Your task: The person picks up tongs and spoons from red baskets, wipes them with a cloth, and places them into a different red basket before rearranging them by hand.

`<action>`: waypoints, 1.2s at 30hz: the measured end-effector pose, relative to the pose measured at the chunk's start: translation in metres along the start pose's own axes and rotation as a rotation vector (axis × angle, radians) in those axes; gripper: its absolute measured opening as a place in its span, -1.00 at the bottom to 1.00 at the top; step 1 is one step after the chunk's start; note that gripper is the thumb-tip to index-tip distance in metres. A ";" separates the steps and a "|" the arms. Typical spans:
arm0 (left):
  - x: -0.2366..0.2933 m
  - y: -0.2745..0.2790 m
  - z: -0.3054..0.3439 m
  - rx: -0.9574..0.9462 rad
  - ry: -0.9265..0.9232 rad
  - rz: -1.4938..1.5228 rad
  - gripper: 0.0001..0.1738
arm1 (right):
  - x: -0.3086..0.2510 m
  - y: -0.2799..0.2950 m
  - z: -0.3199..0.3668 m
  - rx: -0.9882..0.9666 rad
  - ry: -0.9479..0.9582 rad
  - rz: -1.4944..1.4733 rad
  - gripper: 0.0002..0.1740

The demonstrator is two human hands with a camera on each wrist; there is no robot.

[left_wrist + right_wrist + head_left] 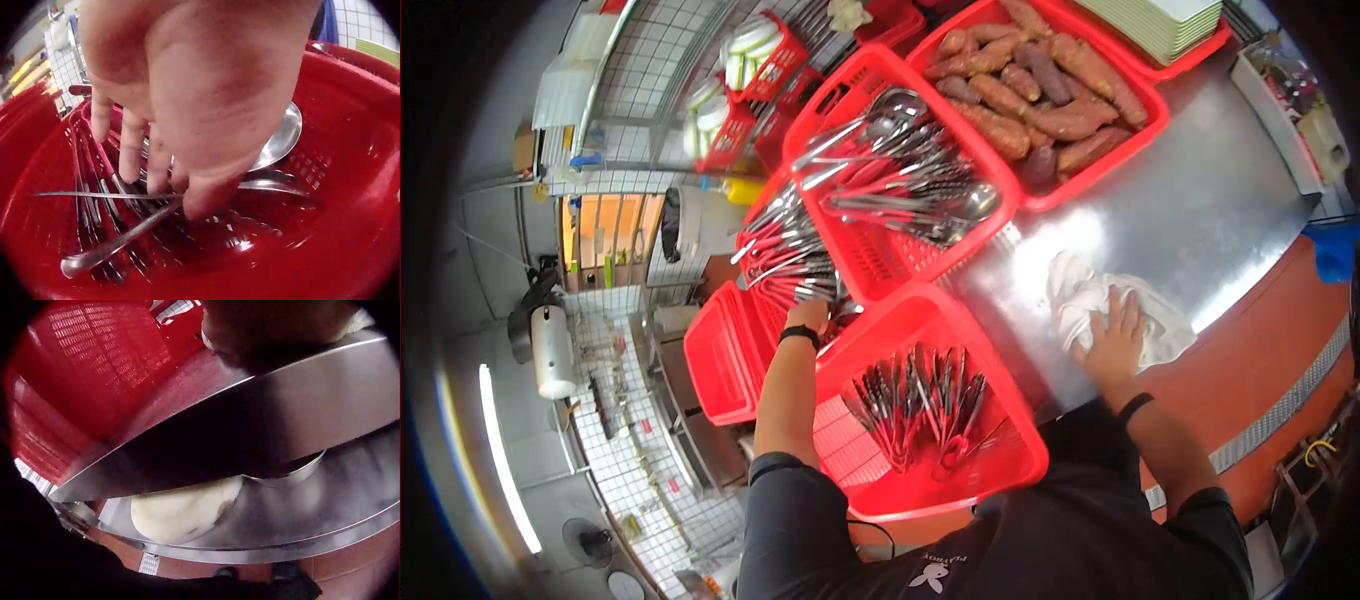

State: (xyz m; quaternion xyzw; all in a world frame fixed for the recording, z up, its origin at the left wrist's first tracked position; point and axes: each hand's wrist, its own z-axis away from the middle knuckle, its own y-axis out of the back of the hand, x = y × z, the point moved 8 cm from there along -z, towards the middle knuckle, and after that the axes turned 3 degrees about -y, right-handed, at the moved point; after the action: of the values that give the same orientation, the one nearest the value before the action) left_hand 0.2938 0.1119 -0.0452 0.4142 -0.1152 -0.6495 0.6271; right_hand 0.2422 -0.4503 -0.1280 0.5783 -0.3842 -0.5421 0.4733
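My left hand reaches into a red basket of metal utensils at the left. In the left wrist view, its fingers point down and the thumb pinches a long metal utensil handle against them. A spoon bowl and several tongs with red grips lie in that basket. On the steel table, my right hand rests with extended fingers on a crumpled white cloth. The right wrist view shows this hand only partly, above the table's steel edge.
A near red basket holds several tongs. Behind it, another basket holds ladles and tongs. Sweet potatoes fill a tub at the back. Below the table edge, a pale rounded thing sits on a steel shelf.
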 end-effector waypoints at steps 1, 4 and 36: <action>-0.009 -0.018 -0.013 -0.105 -0.041 -0.016 -0.56 | 0.003 -0.004 0.000 -0.024 -0.004 0.006 -0.32; 0.019 0.009 0.025 -0.208 -0.213 0.107 -0.67 | 0.002 0.006 0.003 0.014 0.007 0.000 -0.33; 0.141 -0.057 0.352 0.263 -0.638 2.344 -0.75 | -0.198 0.181 0.021 -0.656 0.217 -1.720 -0.16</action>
State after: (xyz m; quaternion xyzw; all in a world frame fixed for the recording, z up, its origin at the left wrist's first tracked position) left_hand 0.0305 -0.1356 0.0829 -0.0581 -0.6324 0.2532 0.7298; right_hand 0.2112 -0.3099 0.0997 0.5491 0.3962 -0.7313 0.0812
